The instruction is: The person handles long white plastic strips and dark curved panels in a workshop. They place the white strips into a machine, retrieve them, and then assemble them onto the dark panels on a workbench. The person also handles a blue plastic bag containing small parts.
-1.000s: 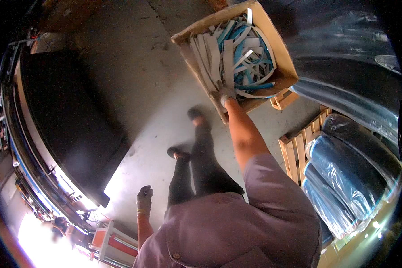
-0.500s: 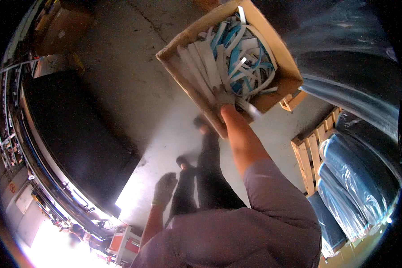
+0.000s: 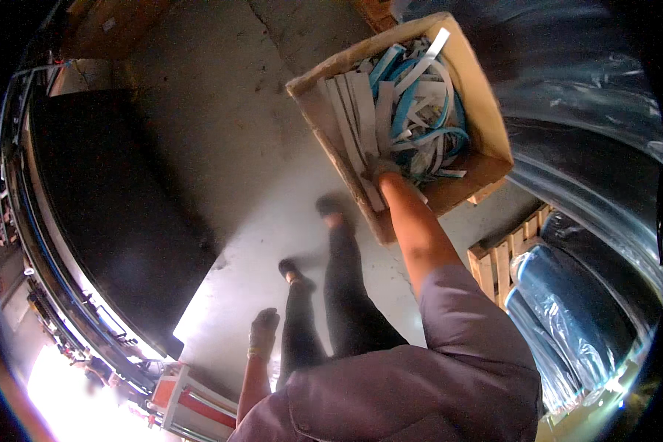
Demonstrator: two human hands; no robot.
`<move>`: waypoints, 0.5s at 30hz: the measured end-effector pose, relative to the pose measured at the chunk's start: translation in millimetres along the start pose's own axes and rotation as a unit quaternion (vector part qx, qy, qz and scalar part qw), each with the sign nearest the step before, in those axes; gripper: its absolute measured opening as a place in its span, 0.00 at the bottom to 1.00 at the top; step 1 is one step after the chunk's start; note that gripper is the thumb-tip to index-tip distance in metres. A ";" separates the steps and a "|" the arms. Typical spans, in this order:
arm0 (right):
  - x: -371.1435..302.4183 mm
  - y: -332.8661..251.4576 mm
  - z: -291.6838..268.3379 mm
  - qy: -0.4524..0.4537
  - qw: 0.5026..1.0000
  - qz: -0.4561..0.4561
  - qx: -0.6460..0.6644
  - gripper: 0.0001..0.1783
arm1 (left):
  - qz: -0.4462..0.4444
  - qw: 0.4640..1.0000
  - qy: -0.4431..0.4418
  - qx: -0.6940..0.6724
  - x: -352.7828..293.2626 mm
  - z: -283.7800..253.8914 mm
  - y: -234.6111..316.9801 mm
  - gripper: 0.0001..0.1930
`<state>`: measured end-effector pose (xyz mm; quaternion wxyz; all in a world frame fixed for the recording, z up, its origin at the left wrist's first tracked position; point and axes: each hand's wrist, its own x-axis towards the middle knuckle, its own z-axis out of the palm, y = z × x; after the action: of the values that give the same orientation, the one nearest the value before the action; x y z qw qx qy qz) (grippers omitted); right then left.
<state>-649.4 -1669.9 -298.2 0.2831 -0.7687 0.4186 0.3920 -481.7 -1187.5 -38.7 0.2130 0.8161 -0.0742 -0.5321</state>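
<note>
My right hand (image 3: 378, 168) reaches into an open cardboard box (image 3: 486, 118). It wears a pale glove and lies on long white strips (image 3: 353, 110) at the box's left side. Its fingers are dim and blurred among the strips, so their grip does not show. Tangled blue and white strips (image 3: 427, 125) fill the middle of the box, some of them looped. My left hand (image 3: 263, 330), also gloved, hangs low beside my left leg. Its fingers are loosely stretched, with nothing visible in them.
A large black surface (image 3: 118, 221) lies to the left beside a long railed frame (image 3: 88, 295). Right of me, plastic-wrapped rolls (image 3: 574, 302) rest by a wooden pallet (image 3: 501, 261). A red and white unit (image 3: 195, 401) stands at lower left, on the grey floor (image 3: 250, 221).
The box now appears lower and further right in view. My right hand has stayed inside it, among the strips. My left hand has shifted slightly down and left.
</note>
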 end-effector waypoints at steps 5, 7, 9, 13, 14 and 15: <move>-68.3 15.2 -67.2 0.165 0.980 0.085 0.071 0.34 | -0.034 0.997 0.003 -0.072 -2.9 0.3 52.5 0.13; -87.1 27.6 -99.1 0.260 0.946 0.127 0.147 0.37 | -0.003 0.997 0.006 -0.073 -8.5 -0.5 54.2 0.14; -80.3 38.2 -115.2 0.327 0.915 0.169 0.168 0.37 | -0.005 0.997 0.012 -0.071 -4.7 -1.9 48.2 0.15; 12.8 67.0 -123.6 0.143 0.898 0.250 0.334 0.38 | -0.039 0.996 0.017 -0.083 -0.9 -2.7 8.6 0.14; 32.9 60.2 -110.2 0.093 0.900 0.248 0.346 0.37 | -0.046 0.994 0.021 -0.098 1.7 -2.7 1.5 0.14; 49.5 53.8 -95.1 0.057 0.907 0.242 0.341 0.36 | -0.070 0.994 0.019 -0.079 3.8 -1.4 -5.0 0.14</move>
<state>-644.3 -1789.7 -294.9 0.4003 -0.5214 0.7151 0.2377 -479.4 -1183.9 -43.5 0.2403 0.8100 0.0297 -0.5341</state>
